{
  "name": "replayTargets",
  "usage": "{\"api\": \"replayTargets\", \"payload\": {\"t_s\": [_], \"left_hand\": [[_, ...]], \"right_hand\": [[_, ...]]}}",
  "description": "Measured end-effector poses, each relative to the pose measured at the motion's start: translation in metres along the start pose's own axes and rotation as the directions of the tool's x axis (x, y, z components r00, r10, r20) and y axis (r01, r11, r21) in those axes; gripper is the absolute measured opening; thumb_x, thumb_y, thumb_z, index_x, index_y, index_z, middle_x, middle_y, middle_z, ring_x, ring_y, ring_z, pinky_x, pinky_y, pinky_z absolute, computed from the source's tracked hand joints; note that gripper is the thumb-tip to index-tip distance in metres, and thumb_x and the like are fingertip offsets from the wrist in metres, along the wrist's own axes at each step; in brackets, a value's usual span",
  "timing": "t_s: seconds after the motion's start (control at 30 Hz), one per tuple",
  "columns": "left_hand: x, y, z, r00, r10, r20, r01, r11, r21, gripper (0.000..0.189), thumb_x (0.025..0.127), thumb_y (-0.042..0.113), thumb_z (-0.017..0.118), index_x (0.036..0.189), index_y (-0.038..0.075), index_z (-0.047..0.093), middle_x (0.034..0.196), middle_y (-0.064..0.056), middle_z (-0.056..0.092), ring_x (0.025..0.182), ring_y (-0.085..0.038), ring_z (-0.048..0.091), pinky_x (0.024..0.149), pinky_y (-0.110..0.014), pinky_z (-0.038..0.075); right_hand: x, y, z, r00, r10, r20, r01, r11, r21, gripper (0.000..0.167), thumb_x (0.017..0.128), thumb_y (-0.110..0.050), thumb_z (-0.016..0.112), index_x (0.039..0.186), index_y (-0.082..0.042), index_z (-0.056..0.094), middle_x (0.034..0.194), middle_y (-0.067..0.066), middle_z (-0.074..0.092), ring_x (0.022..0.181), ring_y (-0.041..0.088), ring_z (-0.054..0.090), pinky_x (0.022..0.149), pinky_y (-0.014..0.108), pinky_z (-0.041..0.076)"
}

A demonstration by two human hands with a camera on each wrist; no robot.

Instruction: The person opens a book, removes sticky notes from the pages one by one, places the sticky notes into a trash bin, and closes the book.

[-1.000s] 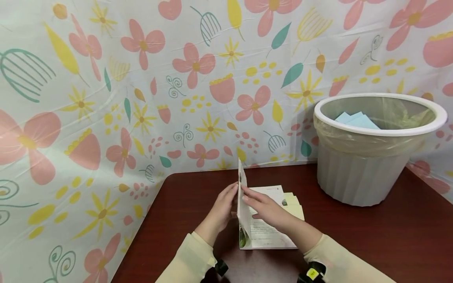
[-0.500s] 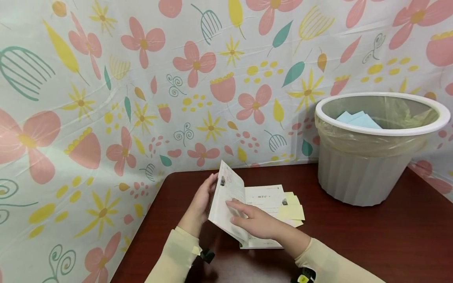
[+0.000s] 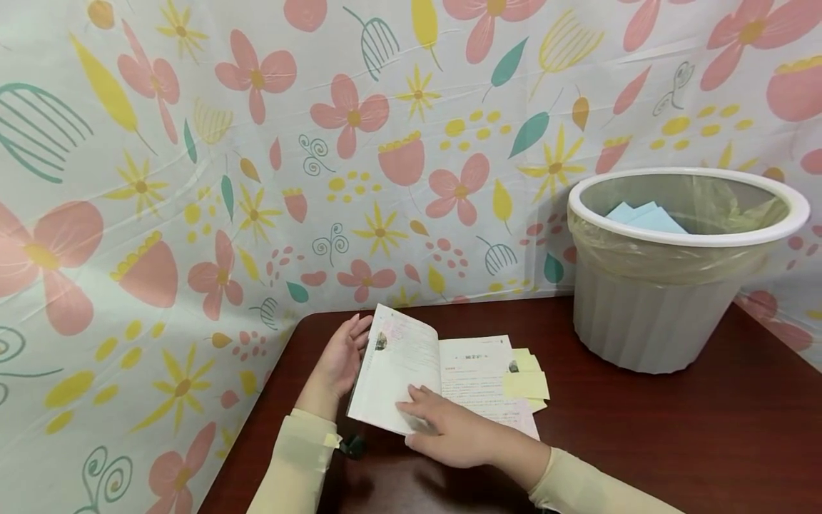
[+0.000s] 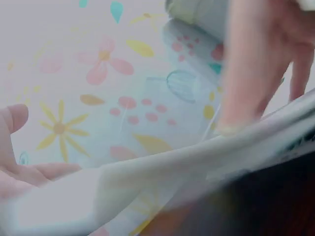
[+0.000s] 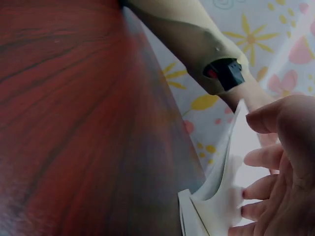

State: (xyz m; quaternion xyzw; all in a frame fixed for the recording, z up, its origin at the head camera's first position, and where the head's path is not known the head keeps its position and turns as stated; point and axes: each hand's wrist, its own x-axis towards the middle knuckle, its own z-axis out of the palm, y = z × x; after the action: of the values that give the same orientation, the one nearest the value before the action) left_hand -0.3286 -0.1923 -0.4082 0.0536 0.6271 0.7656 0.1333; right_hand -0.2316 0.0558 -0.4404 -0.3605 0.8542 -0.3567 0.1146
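An opened book (image 3: 401, 371) lies on the table, its left pages raised at a slant and its right page flat. Several pale yellow sticky notes (image 3: 528, 385) lie on the right page and stick out past its edge. My left hand (image 3: 337, 360) is at the outer edge of the raised pages, fingers loosely spread and partly hidden behind them. My right hand (image 3: 456, 432) reaches across the lower part of the book, its extended fingers on the left page. In the right wrist view its fingers (image 5: 258, 189) touch the white page (image 5: 241, 172).
A grey bin (image 3: 636, 307) with a white rim and clear liner stands at the right of the dark red table (image 3: 616, 428). Light blue paper pieces (image 3: 651, 218) show inside it. A flower-patterned cloth (image 3: 385, 143) hangs behind the table.
The raised pages have swung from upright down to the left, spreading the book. My left hand moved left along with them, and my right hand slid lower and leftward over the page.
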Motion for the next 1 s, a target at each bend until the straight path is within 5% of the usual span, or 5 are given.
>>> {"api": "replayTargets", "payload": {"t_s": [0.17, 0.33, 0.7, 1.0], "left_hand": [[0.003, -0.008, -0.019, 0.997, -0.034, -0.076, 0.033, 0.999, -0.007, 0.07, 0.109, 0.051, 0.036, 0.165, 0.012, 0.018, 0.171, -0.021, 0.013, 0.155, -0.045, 0.02, 0.122, -0.059, 0.024], [0.006, -0.019, -0.028, 0.986, -0.05, -0.157, 0.072, 0.987, 0.143, 0.073, 0.107, 0.052, 0.044, 0.165, 0.013, 0.023, 0.173, -0.018, 0.012, 0.158, -0.046, 0.013, 0.124, -0.069, 0.013], [0.011, -0.034, -0.026, 0.976, -0.042, -0.213, 0.118, 0.926, 0.36, 0.071, 0.103, 0.057, 0.051, 0.161, 0.019, 0.036, 0.171, -0.012, 0.024, 0.156, -0.044, 0.023, 0.117, -0.067, 0.029], [0.012, -0.038, -0.019, 0.978, -0.008, -0.207, 0.122, 0.829, 0.546, 0.066, 0.101, 0.057, 0.055, 0.158, 0.025, 0.043, 0.167, -0.01, 0.035, 0.155, -0.042, 0.027, 0.118, -0.072, 0.025]], "right_hand": [[-0.002, -0.001, 0.005, 0.998, -0.021, 0.055, 0.027, 0.993, -0.113, 0.057, 0.104, -0.046, 0.054, 0.152, -0.016, 0.052, 0.165, 0.014, 0.038, 0.158, 0.036, 0.027, 0.124, 0.056, 0.03], [-0.002, 0.001, 0.008, 0.997, -0.027, 0.07, 0.04, 0.98, -0.193, 0.052, 0.103, -0.042, 0.055, 0.148, -0.015, 0.057, 0.159, 0.01, 0.049, 0.154, 0.036, 0.034, 0.123, 0.055, 0.033], [-0.001, 0.006, 0.008, 0.993, -0.043, 0.106, 0.068, 0.968, -0.241, 0.047, 0.103, -0.042, 0.056, 0.141, -0.015, 0.063, 0.146, 0.0, 0.062, 0.15, 0.035, 0.042, 0.122, 0.053, 0.035], [0.0, 0.007, 0.003, 0.984, -0.059, 0.165, 0.102, 0.958, -0.268, 0.047, 0.102, -0.043, 0.057, 0.139, -0.016, 0.066, 0.147, 0.0, 0.062, 0.15, 0.036, 0.042, 0.122, 0.052, 0.035]]}}
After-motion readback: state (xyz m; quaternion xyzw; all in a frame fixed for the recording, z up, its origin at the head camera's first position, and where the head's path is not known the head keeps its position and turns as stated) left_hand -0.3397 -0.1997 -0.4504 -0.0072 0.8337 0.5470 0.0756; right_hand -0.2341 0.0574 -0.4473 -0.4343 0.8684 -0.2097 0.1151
